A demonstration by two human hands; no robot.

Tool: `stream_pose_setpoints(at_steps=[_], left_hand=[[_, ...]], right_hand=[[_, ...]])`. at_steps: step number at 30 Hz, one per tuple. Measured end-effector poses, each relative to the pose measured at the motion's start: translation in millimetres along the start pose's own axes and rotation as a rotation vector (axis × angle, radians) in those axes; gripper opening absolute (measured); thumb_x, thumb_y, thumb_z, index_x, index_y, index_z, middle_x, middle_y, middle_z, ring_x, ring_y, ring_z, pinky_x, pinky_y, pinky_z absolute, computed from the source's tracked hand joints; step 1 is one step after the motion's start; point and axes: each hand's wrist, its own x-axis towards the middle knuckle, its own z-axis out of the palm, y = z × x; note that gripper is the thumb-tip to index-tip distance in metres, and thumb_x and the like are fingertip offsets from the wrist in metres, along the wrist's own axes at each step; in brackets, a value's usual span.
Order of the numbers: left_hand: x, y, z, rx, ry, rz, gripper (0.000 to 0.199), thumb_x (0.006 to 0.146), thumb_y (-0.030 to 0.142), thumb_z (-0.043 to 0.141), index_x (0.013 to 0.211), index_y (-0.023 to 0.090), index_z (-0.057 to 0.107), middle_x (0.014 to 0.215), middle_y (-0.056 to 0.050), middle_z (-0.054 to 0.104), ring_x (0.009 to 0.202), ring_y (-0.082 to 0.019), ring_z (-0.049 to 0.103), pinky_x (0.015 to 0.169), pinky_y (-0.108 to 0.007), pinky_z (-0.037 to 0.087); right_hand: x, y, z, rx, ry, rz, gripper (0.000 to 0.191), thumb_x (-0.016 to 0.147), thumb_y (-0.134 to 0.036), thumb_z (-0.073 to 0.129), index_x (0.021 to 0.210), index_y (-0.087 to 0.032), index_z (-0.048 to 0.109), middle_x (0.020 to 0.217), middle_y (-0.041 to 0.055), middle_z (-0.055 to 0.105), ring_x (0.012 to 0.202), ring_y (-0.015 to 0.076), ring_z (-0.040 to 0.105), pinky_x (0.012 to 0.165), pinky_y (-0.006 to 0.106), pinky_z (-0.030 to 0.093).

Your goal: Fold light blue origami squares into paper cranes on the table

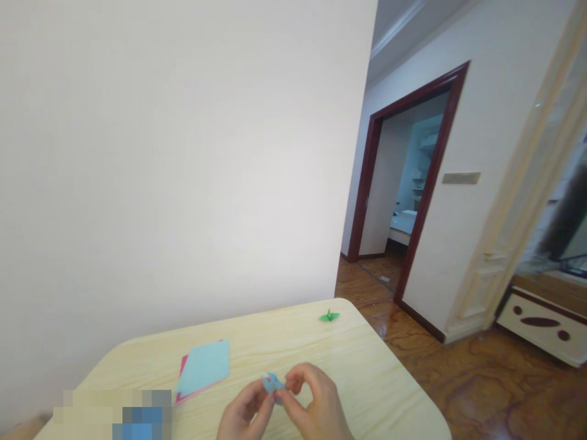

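Observation:
Near the front of the pale wooden table (367, 366), a small piece of folded blue paper (272, 383) is held between both hands. My left hand (247, 409) pinches its lower left side with thumb and fingers. On its right side, my right hand (316, 400) grips an edge between thumb and forefinger. The paper's exact folded shape is too small to make out. Farther back, close to the far right corner, sits a little green origami crane (329, 316). To the left of my hands lies a stack of light blue paper sheets (204, 366), with pink paper showing beneath.
A white wall (183, 153) rises right behind the table. Past the table's right edge is brown wood floor (413, 373), with a dark red door frame (413, 189) and a white drawer cabinet (541, 324). A pixelated patch covers the lower left.

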Motion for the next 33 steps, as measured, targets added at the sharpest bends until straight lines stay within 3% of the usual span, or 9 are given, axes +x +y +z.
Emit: stream_pose_setpoints(at_steps=[4,10,13,17,21,26,33], left_hand=[[0.1,0.2,-2.7,0.037,0.001,0.017,0.029,0.066,0.044,0.069,0.082,0.019,0.072,0.082,-0.005,0.075,0.079,-0.023,0.068,0.074,-0.028,0.054],[0.4,-4.1,-5.9,0.109,0.000,0.034,0.028,0.069,0.042,0.066,0.084,0.019,0.071,0.084,-0.005,0.074,0.079,-0.022,0.068,0.075,-0.027,0.053],[-0.4,-4.6,-7.2,0.141,-0.008,0.050,0.025,0.071,0.039,0.064,0.085,0.020,0.071,0.085,-0.005,0.074,0.078,-0.021,0.067,0.072,-0.025,0.053],[-1.1,-2.3,-10.1,0.176,-0.051,0.061,0.022,0.073,0.036,0.064,0.087,0.020,0.071,0.084,-0.004,0.074,0.076,-0.019,0.067,0.071,-0.024,0.052],[0.4,0.7,-13.9,0.202,-0.080,0.067,0.023,0.073,0.038,0.063,0.085,0.021,0.071,0.081,-0.004,0.074,0.071,-0.018,0.066,0.069,-0.024,0.052],[4.2,2.3,-12.9,0.182,-0.114,0.030,0.027,0.071,0.042,0.064,0.085,0.020,0.071,0.081,-0.004,0.074,0.067,-0.018,0.065,0.070,-0.026,0.052],[1.0,10.0,-2.8,-0.059,-0.107,-0.105,0.035,0.064,0.049,0.068,0.082,0.019,0.071,0.079,-0.005,0.074,0.073,-0.022,0.067,0.074,-0.031,0.052]], right_hand=[[-0.4,-4.4,0.4,-0.075,0.029,-0.111,0.005,0.069,-0.018,0.066,0.068,-0.018,0.061,0.062,0.0003,0.060,0.064,0.0156,0.056,0.061,0.024,0.039],[2.0,-8.3,-1.1,-0.045,-0.011,-0.143,0.005,0.072,-0.014,0.063,0.070,-0.019,0.063,0.065,0.0004,0.062,0.067,0.0155,0.056,0.067,0.026,0.039],[3.2,-10.1,-2.5,0.011,-0.068,-0.064,0.007,0.074,-0.013,0.062,0.071,-0.019,0.064,0.068,0.0010,0.062,0.070,0.0157,0.056,0.068,0.026,0.039],[6.2,-11.7,-2.9,0.163,-0.137,0.156,0.009,0.073,-0.009,0.059,0.069,-0.017,0.062,0.070,0.0009,0.060,0.071,0.0154,0.057,0.067,0.025,0.041],[11.1,-8.6,-2.4,0.358,-0.166,0.305,0.010,0.071,-0.012,0.060,0.080,-0.016,0.060,0.069,-0.0002,0.060,0.069,0.0152,0.057,0.063,0.024,0.044],[14.3,-6.0,-2.7,0.328,-0.190,0.252,0.003,0.070,-0.016,0.063,0.072,-0.016,0.065,0.069,0.0010,0.061,0.067,0.0147,0.057,0.066,0.024,0.044],[10.4,-1.8,2.3,0.243,-0.169,0.231,0.005,0.069,-0.014,0.060,0.065,-0.015,0.063,0.063,-0.0009,0.058,0.063,0.0131,0.054,0.062,0.023,0.041]])
